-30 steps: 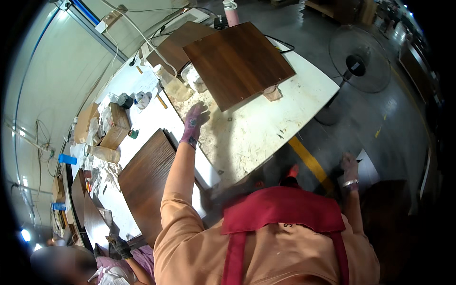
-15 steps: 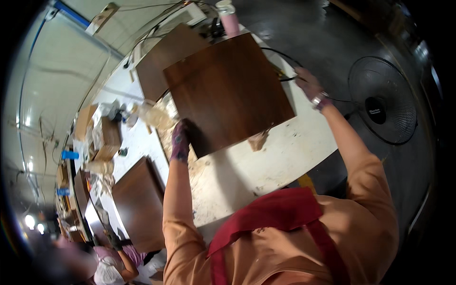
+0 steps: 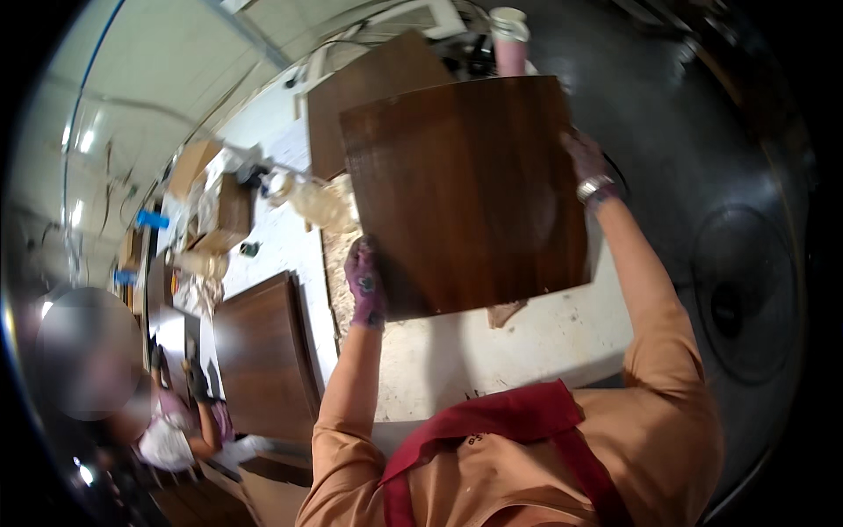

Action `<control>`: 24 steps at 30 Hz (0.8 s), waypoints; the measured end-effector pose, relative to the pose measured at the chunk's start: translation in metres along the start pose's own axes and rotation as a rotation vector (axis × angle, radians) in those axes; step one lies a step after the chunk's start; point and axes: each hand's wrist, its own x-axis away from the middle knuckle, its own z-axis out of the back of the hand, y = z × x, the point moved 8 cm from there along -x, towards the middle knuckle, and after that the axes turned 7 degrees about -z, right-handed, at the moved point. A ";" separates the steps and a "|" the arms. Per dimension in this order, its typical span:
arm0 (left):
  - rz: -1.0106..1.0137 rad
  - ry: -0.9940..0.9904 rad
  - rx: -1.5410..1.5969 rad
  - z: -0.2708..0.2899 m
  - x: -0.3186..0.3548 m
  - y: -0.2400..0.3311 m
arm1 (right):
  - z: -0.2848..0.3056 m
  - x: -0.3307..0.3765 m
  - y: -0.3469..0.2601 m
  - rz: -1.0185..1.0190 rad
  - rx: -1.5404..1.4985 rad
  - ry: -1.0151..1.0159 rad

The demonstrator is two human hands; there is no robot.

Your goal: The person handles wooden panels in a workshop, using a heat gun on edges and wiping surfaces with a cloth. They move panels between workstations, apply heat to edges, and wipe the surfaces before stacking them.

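Observation:
A dark brown wood-grain panel is held raised and tilted over the white worktable. My left hand, in a patterned purple glove, grips its lower left edge. On the opposite side, my right hand is closed on the right edge, its fingers partly hidden by the panel; a metal watch is on that wrist. A crumpled brownish cloth or paper shows under the near edge. Behind, another brown panel lies on the table.
Left of the panel stand a clear plastic bottle and a cardboard box. Stacked brown panels lie at the left. A pink cup stands at the back, a floor fan at the right. A co-worker's gloved hand is at lower left.
My right hand has come in from beside the panel and taken hold of its right edge. The panel has turned slightly and is lifted. My view has shifted too.

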 end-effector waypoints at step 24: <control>-0.566 -0.378 -0.322 -0.003 0.149 0.166 | 0.134 0.098 -0.050 0.460 -0.238 0.040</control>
